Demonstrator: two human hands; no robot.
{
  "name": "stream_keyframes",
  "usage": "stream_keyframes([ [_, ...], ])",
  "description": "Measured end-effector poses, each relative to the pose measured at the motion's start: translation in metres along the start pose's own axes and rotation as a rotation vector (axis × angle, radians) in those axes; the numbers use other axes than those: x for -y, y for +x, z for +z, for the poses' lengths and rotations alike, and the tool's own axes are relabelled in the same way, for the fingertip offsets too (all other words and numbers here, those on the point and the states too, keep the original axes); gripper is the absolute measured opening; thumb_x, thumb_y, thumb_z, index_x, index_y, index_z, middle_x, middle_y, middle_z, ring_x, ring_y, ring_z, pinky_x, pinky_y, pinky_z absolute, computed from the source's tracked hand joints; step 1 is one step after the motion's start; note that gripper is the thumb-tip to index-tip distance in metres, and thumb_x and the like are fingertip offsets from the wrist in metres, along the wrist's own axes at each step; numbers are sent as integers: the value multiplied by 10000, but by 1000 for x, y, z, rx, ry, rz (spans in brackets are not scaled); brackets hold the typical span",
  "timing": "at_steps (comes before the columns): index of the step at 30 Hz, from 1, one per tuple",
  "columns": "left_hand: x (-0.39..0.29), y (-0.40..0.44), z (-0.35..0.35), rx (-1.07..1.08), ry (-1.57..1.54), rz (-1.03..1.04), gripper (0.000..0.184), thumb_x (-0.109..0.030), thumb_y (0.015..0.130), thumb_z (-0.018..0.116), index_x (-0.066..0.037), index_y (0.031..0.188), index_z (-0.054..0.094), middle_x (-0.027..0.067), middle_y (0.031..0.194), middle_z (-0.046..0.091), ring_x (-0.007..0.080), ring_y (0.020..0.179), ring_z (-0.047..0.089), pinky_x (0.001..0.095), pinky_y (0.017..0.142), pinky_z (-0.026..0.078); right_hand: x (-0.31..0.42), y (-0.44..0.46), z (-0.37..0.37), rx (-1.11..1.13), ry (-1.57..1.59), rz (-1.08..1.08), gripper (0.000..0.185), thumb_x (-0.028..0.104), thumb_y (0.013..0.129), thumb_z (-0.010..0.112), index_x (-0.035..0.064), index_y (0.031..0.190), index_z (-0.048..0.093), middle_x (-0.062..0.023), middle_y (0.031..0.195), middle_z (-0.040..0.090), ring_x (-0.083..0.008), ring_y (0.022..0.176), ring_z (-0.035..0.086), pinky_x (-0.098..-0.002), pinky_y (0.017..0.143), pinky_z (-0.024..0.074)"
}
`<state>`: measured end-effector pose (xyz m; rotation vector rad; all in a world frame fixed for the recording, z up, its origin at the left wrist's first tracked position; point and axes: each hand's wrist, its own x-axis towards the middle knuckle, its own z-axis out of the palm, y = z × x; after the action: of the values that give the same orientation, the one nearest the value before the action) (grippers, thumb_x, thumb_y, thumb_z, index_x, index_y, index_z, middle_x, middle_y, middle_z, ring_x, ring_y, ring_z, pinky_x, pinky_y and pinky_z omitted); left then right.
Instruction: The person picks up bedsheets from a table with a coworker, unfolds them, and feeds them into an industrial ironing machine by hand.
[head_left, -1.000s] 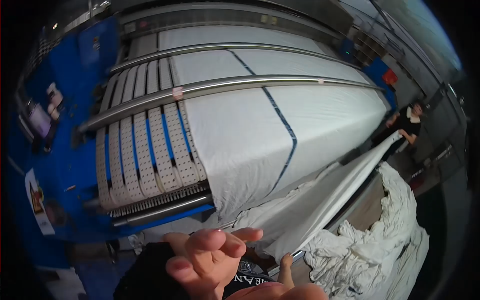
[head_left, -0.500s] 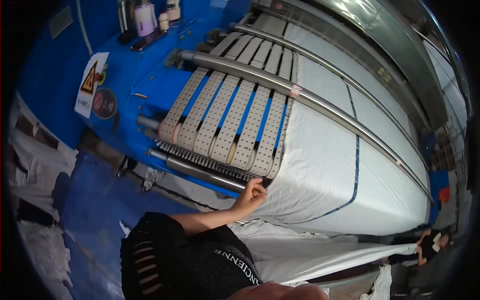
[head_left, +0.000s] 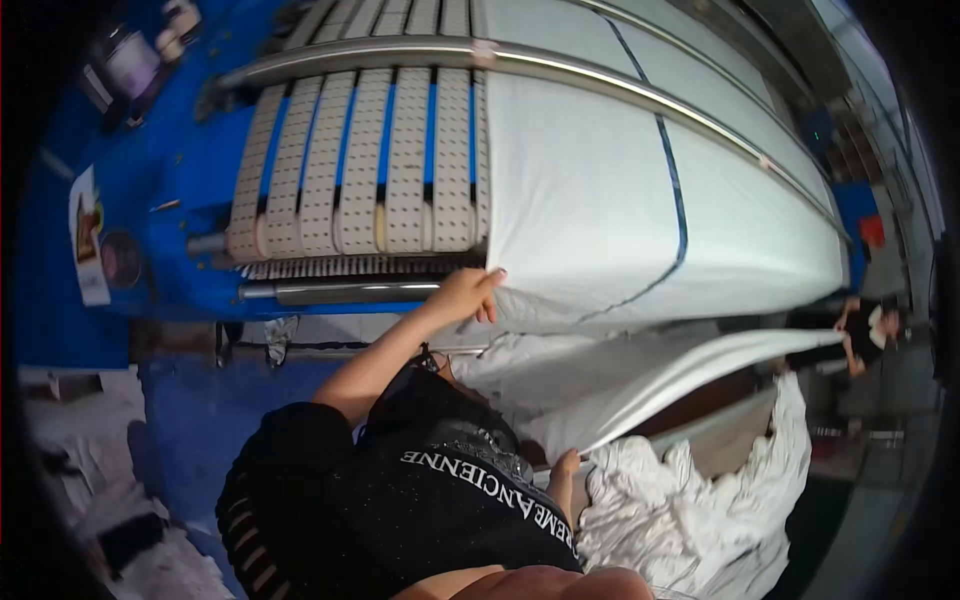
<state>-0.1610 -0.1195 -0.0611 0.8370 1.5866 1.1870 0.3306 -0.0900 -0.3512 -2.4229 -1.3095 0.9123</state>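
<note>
My left hand is closed at the near left corner of a white sheet with a dark blue stripe, which lies over the machine's belts. Its fingertips pinch the sheet's edge beside the last perforated belt. Lower down, my right hand grips the edge of a second white sheet, its fingers partly hidden by the cloth. That second sheet stretches to the right, where a co-worker in a dark top holds its far end.
Perforated belts and a long steel bar belong to the blue machine. A steel roller runs along its front. Crumpled white linen heaps at the lower right, and more cloth lies at left. A purple bottle stands on the machine.
The view has turned and shifted, so the machine sits higher and further left. My right hand has come into view on the second sheet, which is lifted into a fold. My left hand stays at the corner.
</note>
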Motion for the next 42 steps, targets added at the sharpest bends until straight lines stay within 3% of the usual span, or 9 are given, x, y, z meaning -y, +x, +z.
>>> stream_keyframes([
  [14, 91, 45, 23, -1, 206, -53, 594, -451, 913, 382, 30, 656, 616, 108, 540, 605, 161, 411, 532, 260, 456, 434, 61, -64, -57, -1, -542, -271, 424, 285, 897, 369, -101, 967, 530, -316, 885, 568, -458, 864, 543, -504, 762, 428],
  [18, 73, 50, 29, -87, 91, -86, 446, -370, 910, 430, 57, 926, 559, 123, 670, 640, 177, 442, 552, 277, 476, 446, 70, -55, -61, -253, -180, -58, 373, 275, 877, 426, -73, 918, 554, -254, 758, 584, -403, 751, 577, -474, 674, 436],
  [21, 42, 9, 59, -184, 564, 238, 718, -157, 789, 592, 20, 1344, 172, 193, 1114, 552, 245, 719, 630, 360, 651, 490, 84, -51, -62, -349, 370, -16, 329, 277, 859, 512, -46, 868, 574, -85, 610, 555, -199, 580, 553, -357, 548, 420],
  [27, 4, 8, 187, 410, 702, 899, 670, -146, 706, 649, -10, 1267, 309, 185, 1135, 515, 307, 910, 585, 382, 794, 469, 250, -154, -96, 115, 1125, -93, 216, 278, 884, 537, 63, 903, 545, 43, 682, 479, -48, 554, 401, -215, 468, 320],
  [29, -37, 21, 205, 853, 772, 465, 239, -175, 694, 635, -36, 877, 568, 154, 844, 598, 318, 869, 583, 371, 797, 460, 287, -205, -125, 224, 1084, -191, 261, 265, 922, 467, 36, 1046, 471, 3, 779, 502, -55, 660, 451, -197, 565, 370],
  [31, -36, 47, 206, 754, -345, -313, 134, -174, 722, 586, -41, 725, 570, 141, 751, 611, 308, 823, 600, 352, 778, 460, 294, -236, -140, 317, 1111, -476, 277, 231, 942, 407, 28, 1130, 404, -35, 888, 505, -83, 770, 468, -211, 666, 390],
  [34, -43, 52, 200, 462, -210, 386, 195, -79, 808, 505, 18, 942, 609, 86, 885, 653, 182, 784, 620, 312, 734, 473, 281, -217, -125, -362, 516, -815, 477, 210, 873, 502, 3, 1257, 309, -145, 1126, 456, -209, 1020, 455, -311, 848, 382],
  [35, -54, 55, 201, 444, -245, 228, 205, -62, 806, 512, 21, 966, 609, 88, 875, 654, 179, 782, 617, 312, 729, 476, 277, -206, -115, -287, 603, -669, 627, 204, 821, 574, -13, 1311, 249, -175, 1279, 357, -234, 1204, 338, -331, 1002, 260],
  [42, -128, -12, 197, 727, 129, 881, 115, -68, 730, 574, 14, 808, 597, 197, 771, 605, 343, 731, 602, 334, 637, 466, 237, -144, -71, -192, 903, -475, 271, 170, 862, 452, -12, 1044, 539, -114, 951, 597, -258, 855, 575, -321, 736, 463],
])
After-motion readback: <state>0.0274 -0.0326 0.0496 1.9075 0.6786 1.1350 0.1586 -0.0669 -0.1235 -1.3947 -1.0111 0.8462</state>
